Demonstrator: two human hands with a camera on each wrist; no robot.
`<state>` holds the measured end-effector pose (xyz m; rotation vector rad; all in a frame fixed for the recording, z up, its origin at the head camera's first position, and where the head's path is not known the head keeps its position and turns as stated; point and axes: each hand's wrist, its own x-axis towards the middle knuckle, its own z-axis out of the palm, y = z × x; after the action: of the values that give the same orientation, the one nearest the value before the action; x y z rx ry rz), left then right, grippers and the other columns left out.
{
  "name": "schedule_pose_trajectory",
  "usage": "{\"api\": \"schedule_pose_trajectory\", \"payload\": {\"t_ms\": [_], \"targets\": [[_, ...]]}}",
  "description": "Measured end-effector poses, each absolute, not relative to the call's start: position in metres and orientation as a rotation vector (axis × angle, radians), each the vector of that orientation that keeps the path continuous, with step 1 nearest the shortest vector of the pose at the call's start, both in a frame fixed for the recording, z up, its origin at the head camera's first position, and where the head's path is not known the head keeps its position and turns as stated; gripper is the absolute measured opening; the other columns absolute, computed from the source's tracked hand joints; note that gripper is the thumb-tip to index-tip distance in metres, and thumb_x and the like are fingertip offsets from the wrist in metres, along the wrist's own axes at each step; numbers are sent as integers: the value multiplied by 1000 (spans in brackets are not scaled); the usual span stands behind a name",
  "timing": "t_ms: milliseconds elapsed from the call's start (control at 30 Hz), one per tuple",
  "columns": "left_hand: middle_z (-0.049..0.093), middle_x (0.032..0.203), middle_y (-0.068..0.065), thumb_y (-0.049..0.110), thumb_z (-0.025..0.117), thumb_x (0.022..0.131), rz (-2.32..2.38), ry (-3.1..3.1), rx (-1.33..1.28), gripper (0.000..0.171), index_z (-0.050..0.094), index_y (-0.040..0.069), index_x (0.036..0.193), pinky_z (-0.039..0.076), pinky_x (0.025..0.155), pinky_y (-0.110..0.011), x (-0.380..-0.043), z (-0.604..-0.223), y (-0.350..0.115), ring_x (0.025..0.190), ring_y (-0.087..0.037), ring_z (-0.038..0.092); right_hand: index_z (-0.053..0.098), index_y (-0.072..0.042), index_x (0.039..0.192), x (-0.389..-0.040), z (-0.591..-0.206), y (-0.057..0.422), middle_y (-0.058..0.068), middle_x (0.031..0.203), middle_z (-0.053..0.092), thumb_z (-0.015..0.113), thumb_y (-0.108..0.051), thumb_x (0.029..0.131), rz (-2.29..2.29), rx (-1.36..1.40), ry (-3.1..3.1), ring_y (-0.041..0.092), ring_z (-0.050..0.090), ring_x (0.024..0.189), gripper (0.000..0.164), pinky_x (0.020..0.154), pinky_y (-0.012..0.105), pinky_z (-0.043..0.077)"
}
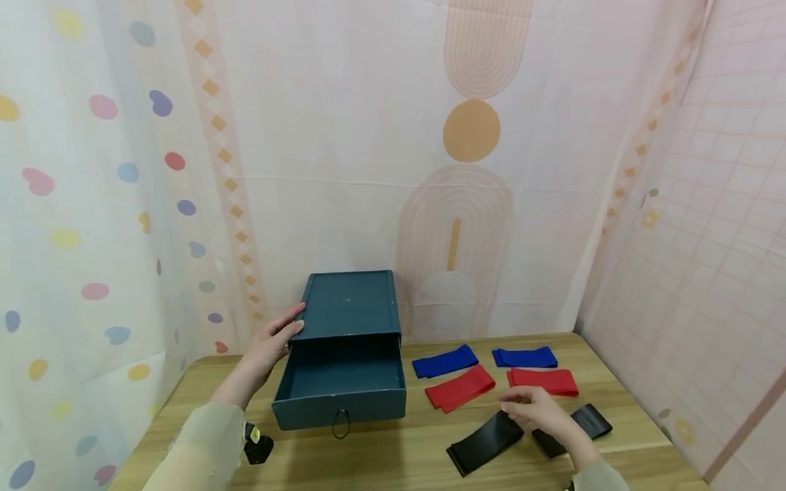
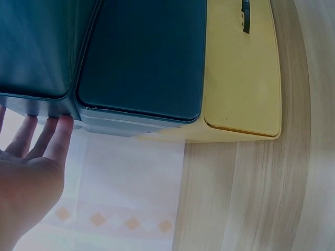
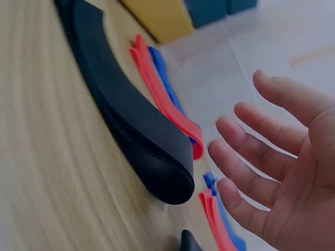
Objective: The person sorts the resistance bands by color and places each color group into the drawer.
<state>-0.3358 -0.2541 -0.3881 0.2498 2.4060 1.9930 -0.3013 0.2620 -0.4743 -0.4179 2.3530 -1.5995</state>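
My left hand (image 1: 269,348) rests its fingers against the left side of a dark teal drawer box (image 1: 350,303), whose top drawer (image 1: 340,409) is pulled out toward me. That drawer shows a bare inside and a small black loop handle (image 1: 341,424). In the left wrist view a yellow drawer (image 2: 243,78) sits at the bottom of the stack. My right hand (image 1: 539,411) hovers with relaxed fingers and holds nothing. Just below it lies a folded black band (image 1: 486,443), seen close in the right wrist view as a looped black strip (image 3: 125,99).
A second black band (image 1: 591,421) lies right of that hand. Farther back are two folded red bands (image 1: 460,389) and two blue bands (image 1: 447,361), all on the wooden table (image 1: 424,470). A patterned curtain (image 1: 331,204) hangs behind, with another at each side.
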Motion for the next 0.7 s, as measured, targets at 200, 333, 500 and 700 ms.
{"api": "schedule_pose_trajectory", "payload": {"t_ms": [200,333,500,700], "targets": [[10,161,-7,45,52,99,1985,2405,217,64,30,22,154,17,111,-61,-334,-388,-256,145,-36,11,55,13,127,-300,-489,268,22,113,65,63,-22,96,-1728,-195,2378,29,66,94,47,72,36,53],[9,161,-7,46,51,99,1977,2408,195,64,29,23,154,17,110,-62,-333,-389,-256,145,-36,10,56,11,126,-297,-497,272,19,112,66,63,-22,95,-1722,-120,2407,27,67,94,46,71,37,53],[9,161,-8,46,51,99,1984,2409,203,64,29,23,154,16,110,-62,-333,-387,-255,145,-36,12,58,11,124,-296,-505,275,15,106,68,63,-21,95,-1675,-109,2456,23,65,90,44,70,37,51],[8,161,-7,46,52,98,1991,2398,192,65,29,22,155,17,111,-61,-334,-387,-255,144,-35,15,60,10,123,-297,-515,272,17,113,66,64,-23,94,-1628,-138,2497,19,61,91,44,70,36,50]]}}
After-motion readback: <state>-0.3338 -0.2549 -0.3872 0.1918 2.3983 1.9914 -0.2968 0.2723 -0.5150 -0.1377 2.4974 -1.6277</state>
